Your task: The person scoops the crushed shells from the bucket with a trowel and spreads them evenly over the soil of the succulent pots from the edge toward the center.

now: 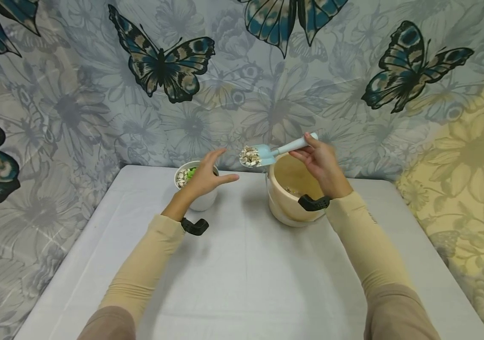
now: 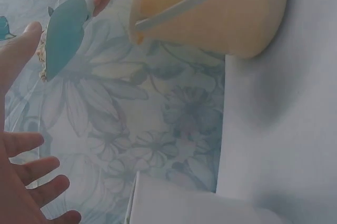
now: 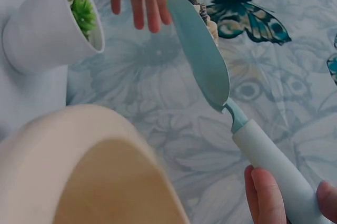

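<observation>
My right hand (image 1: 322, 163) grips the pale handle of a light-blue garden trowel (image 1: 265, 155), held above the left rim of a cream bucket (image 1: 278, 200). Small pebbles (image 1: 249, 156) are heaped on the trowel's blade. To the left, my left hand (image 1: 204, 177) is spread with thumb and fingers apart, in front of a white plant pot (image 1: 203, 202) and partly hiding it. Inside the pot lie pebbles and a small green plant (image 3: 83, 14), clear in the right wrist view. In the left wrist view, the trowel's underside (image 2: 66, 37) shows beyond my left thumb.
Both containers stand near the back edge of a table with a white cloth (image 1: 242, 274). Behind it hangs a butterfly-and-flower printed fabric (image 1: 276, 108). A wire handle with a pale coating (image 2: 195, 0) crosses the bucket's side. Black wrist cameras (image 1: 195, 226) sit on both wrists.
</observation>
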`<state>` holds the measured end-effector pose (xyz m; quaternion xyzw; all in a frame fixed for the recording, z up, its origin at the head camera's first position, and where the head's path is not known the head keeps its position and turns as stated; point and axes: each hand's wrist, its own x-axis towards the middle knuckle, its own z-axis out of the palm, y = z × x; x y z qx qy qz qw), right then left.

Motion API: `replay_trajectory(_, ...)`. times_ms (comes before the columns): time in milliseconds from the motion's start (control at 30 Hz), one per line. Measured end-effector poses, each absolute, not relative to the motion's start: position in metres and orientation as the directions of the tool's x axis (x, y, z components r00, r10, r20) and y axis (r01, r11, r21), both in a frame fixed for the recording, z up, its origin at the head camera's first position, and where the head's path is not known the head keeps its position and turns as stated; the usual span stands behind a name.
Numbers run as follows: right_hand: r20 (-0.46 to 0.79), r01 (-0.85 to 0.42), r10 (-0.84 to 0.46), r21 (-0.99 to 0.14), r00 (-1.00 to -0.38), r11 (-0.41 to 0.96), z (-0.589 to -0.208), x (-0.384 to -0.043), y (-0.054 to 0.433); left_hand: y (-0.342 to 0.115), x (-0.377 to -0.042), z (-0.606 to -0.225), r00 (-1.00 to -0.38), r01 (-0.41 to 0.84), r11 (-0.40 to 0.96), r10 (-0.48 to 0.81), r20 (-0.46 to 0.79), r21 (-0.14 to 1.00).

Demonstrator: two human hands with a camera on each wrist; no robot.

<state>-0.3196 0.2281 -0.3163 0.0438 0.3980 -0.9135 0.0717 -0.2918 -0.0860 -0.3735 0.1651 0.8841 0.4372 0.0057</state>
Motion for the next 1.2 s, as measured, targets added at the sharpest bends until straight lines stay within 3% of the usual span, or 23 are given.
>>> replay_trajectory(633,-0.112,0.137,-0.080,-0.772,-0.991,-0.621,-0.319,-0.330,0.193,-0.119,-0.295,-0.374,-0.960,0.260,0.616,0.249,0.130,0.744)
replay_trajectory(1200,-0.134,0.135,-0.046,-0.797,-0.990,-0.589,-0.325,-0.339,0.151,-0.151,-0.294,-0.379,-0.967,0.214,0.571,0.240,0.088,0.792)
